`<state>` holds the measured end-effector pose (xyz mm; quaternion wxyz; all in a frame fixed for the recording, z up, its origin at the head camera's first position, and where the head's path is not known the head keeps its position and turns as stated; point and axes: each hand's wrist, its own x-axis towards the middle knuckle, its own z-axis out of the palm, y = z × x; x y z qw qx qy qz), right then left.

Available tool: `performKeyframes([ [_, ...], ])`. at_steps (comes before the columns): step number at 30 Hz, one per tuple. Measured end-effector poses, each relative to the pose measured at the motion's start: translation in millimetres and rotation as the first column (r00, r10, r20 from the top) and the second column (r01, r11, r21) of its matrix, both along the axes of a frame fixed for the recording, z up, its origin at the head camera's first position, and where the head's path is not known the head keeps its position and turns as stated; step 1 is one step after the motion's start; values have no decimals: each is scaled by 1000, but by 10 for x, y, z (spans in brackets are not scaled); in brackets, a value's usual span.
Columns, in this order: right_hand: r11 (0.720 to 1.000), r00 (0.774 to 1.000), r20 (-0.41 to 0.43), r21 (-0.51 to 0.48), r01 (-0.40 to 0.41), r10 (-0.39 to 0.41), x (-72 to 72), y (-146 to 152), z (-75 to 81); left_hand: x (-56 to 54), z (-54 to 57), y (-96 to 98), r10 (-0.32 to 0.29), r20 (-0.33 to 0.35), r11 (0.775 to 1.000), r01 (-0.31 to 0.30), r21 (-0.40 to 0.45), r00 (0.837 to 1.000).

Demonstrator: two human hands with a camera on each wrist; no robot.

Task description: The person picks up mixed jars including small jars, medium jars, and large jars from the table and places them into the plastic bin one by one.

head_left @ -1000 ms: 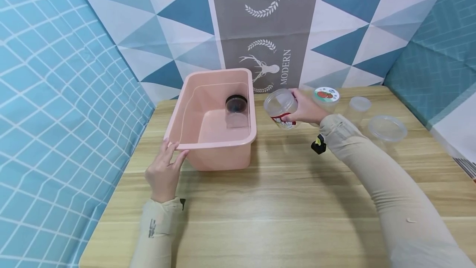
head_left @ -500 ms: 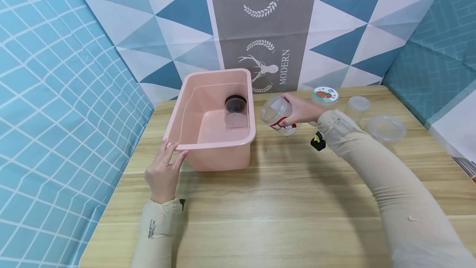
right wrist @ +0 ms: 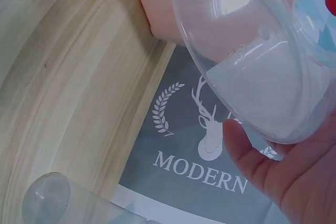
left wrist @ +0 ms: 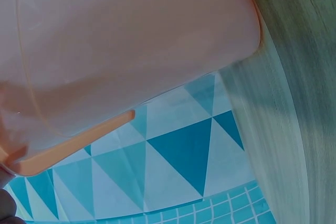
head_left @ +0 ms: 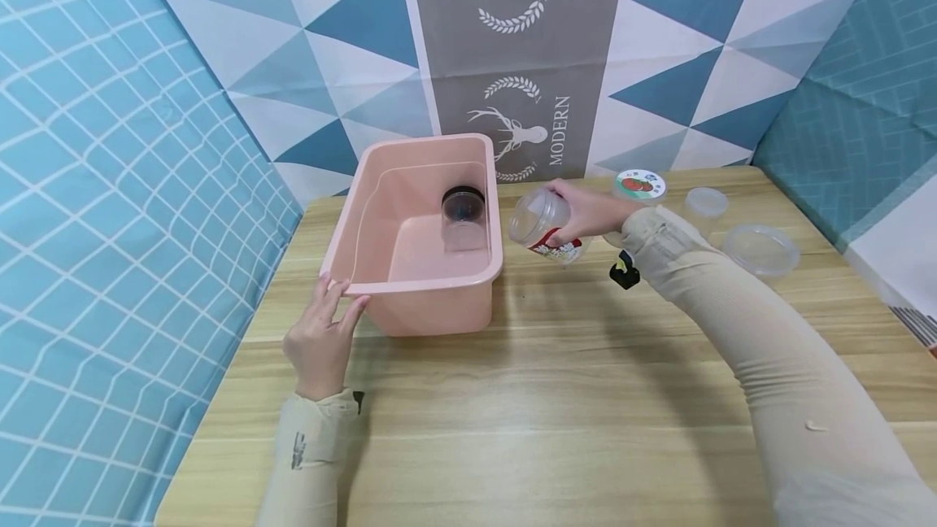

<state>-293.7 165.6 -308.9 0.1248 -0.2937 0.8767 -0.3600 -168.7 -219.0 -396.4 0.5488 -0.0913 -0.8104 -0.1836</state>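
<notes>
In the head view, my right hand [head_left: 589,214] grips a clear plastic jar [head_left: 529,218] with a red and white label. The jar is tilted, its mouth to the left, just right of a pink plastic tub [head_left: 432,307]. Seen from the right wrist, the jar's clear base [right wrist: 257,77] fills the upper right, and fingers [right wrist: 252,153] curl around it. My left hand [head_left: 322,340] holds the tub's near left corner, thumb and fingers on the rim. Inside the tub, against its right wall, lies a clear jar [head_left: 464,222] with a black lid.
To the right stand a clear container with a tomato-printed lid [head_left: 640,185], a slim clear container [head_left: 706,203] and a wide clear container [head_left: 761,249]. All are on the wooden table [head_left: 512,429]. A patterned backdrop [head_left: 366,23] rises behind, with blue-tiled sheeting [head_left: 132,210] along the left.
My right hand has moved slightly left with the jar and tipped it further toward the tub. The left hand and the tub have stayed in place.
</notes>
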Motion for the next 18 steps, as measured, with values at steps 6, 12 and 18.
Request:
performKeyframes([
  [6,998,1000,-15,69,16,-15,-31,-14,63,5,7,-2,1,18,1000,-1,-2,1000],
  [12,992,1000,-12,129,2,0,-43,-41,124,11,6,-2,3,17,1000,-3,-5,1000],
  [18,990,1000,-17,140,-11,14,-88,-66,139,6,10,8,0,3,1000,0,2,1000],
])
